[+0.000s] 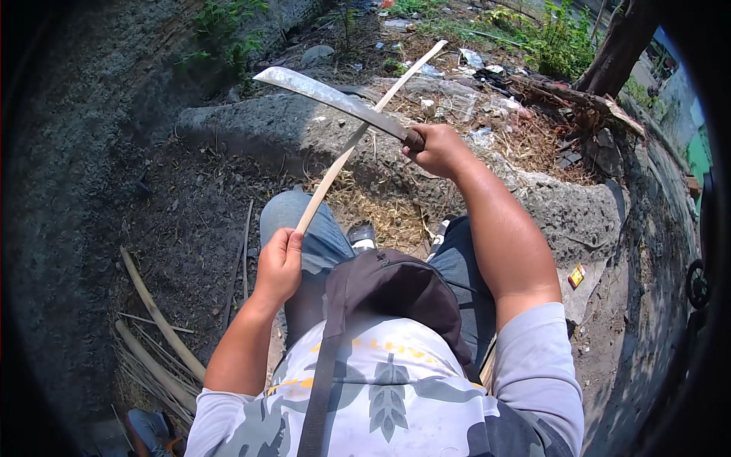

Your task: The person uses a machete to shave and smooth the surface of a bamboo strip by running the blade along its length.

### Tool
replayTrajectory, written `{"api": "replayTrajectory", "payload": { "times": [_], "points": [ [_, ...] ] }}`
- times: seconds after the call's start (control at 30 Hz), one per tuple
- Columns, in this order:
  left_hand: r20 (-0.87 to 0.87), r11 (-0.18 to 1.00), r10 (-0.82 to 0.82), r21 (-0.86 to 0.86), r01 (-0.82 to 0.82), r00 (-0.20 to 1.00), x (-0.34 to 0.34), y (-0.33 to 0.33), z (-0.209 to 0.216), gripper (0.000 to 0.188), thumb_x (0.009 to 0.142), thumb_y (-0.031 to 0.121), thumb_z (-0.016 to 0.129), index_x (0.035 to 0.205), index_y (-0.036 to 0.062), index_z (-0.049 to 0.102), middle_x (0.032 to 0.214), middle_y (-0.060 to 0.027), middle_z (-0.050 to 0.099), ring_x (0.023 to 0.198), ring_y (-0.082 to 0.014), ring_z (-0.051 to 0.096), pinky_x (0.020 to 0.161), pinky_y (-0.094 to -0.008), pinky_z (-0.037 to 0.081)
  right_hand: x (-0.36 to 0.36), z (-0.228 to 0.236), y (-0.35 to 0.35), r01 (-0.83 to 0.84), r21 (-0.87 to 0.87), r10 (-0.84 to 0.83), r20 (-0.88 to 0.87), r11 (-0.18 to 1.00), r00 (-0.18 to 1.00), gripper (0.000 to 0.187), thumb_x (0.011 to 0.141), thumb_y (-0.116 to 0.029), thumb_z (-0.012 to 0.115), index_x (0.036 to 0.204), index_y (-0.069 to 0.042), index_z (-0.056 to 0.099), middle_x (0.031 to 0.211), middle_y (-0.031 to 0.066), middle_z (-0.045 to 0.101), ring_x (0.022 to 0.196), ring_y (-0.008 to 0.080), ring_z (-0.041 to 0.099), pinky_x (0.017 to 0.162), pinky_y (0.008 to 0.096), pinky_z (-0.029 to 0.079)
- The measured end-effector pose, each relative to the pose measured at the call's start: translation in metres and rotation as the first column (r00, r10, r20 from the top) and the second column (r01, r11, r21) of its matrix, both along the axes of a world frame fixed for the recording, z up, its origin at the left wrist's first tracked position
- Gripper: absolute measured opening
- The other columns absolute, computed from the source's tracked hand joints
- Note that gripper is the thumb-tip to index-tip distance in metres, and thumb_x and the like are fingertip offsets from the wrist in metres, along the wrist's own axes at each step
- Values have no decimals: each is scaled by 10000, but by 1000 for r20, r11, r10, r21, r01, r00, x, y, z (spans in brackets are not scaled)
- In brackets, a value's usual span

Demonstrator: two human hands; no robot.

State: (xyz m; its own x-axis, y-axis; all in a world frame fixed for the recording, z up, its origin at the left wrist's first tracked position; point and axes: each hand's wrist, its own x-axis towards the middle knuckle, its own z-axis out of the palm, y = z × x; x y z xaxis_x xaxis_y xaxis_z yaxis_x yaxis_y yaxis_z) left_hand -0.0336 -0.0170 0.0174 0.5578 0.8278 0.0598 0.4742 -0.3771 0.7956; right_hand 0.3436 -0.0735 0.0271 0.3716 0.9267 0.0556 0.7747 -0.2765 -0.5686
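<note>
My left hand point(279, 264) is closed around the near end of a long pale strip point(329, 179), which looks like split bamboo or wood. The strip slants up and away to the right, its far end over the littered ground. In my right hand point(440, 151) is the dark handle of a machete point(324, 93), its long grey blade pointing to the far left. Blade and strip cross near the blade's middle, the blade passing over the strip. Whether the edge bites into the strip, I cannot tell.
A low, rough concrete ledge point(251, 126) runs across in front of my knees. Bamboo pieces point(156, 320) lie at the lower left. Beyond the ledge are litter, dry straw and a tree trunk point(618, 49). A black bag point(396, 289) rests on my lap; a small red-and-yellow packet point(576, 276) lies right.
</note>
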Motion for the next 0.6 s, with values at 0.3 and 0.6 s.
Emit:
{"api": "replayTrajectory", "payload": {
  "times": [0.3,0.6],
  "points": [
    [-9,997,3,73,-3,1000,16,-15,18,326,1088,274,496,1015,-24,606,705,-115,591,635,-213,546,621,-372,455,-29,12,0,-341,76,308,279,937,909,156,754,-215,735,867,-140,658,801,147,690,803,398,681,678,497,534],
    [-27,996,-39,82,41,999,34,-1,28,308,1088,258,479,1063,-25,596,718,-134,599,637,-243,558,631,-382,459,-26,7,2,-223,116,180,298,968,937,143,767,-196,734,873,-138,658,800,145,691,792,389,681,682,497,537]
  ]
}}
